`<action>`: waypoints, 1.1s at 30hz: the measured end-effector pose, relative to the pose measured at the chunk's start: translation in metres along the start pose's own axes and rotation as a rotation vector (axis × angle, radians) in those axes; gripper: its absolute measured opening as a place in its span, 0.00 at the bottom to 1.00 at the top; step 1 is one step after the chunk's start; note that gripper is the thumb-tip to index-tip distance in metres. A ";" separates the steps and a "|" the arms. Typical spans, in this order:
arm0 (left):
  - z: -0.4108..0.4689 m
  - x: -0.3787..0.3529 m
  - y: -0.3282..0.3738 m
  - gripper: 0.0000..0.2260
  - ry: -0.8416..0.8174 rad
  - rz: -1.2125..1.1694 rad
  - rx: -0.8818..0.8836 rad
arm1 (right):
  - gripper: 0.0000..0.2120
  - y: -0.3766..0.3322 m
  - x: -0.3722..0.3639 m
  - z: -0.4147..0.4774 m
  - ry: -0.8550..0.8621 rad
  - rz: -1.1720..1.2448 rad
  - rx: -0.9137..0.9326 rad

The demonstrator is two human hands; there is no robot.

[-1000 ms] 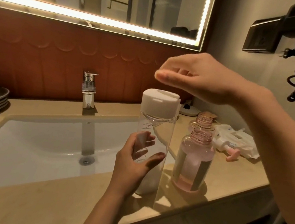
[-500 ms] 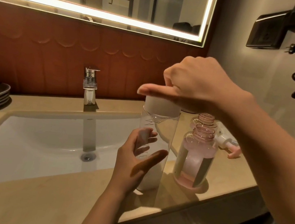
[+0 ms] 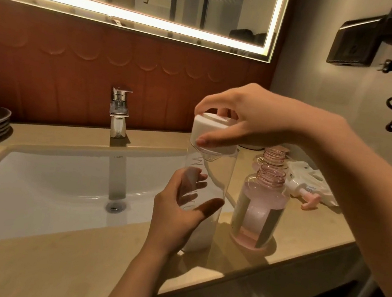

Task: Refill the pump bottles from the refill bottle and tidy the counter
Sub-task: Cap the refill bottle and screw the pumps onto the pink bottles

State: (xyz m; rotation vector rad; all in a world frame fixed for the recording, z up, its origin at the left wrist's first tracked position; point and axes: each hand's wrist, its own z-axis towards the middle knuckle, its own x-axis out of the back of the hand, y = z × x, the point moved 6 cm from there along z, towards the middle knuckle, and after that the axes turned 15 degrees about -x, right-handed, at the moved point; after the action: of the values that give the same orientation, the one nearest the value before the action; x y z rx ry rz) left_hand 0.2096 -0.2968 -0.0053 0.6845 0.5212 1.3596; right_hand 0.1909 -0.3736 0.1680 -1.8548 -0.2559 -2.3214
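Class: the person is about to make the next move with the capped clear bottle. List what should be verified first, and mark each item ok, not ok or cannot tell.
1. Left hand grips the clear refill bottle round its body: ok.
2. Right hand fingers are curled round the white cap: ok.
3. Cap fully tightened or loose: cannot tell.
4. Front pink pump bottle stands upright on the counter with its neck open: ok.
5. Liquid left in the refill bottle: cannot tell.
6. Pump head fitted on a bottle: not ok, it lies loose on the counter.
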 end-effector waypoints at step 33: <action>0.038 -0.005 0.019 0.45 0.106 0.319 -0.184 | 0.34 0.062 0.006 0.007 0.284 0.611 -0.249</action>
State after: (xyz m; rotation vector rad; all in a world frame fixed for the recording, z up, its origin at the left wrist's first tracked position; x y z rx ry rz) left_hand 0.2217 -0.3057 0.0343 0.5618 0.3747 1.7273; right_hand 0.2107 -0.4321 0.1778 -1.3871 0.5763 -2.1841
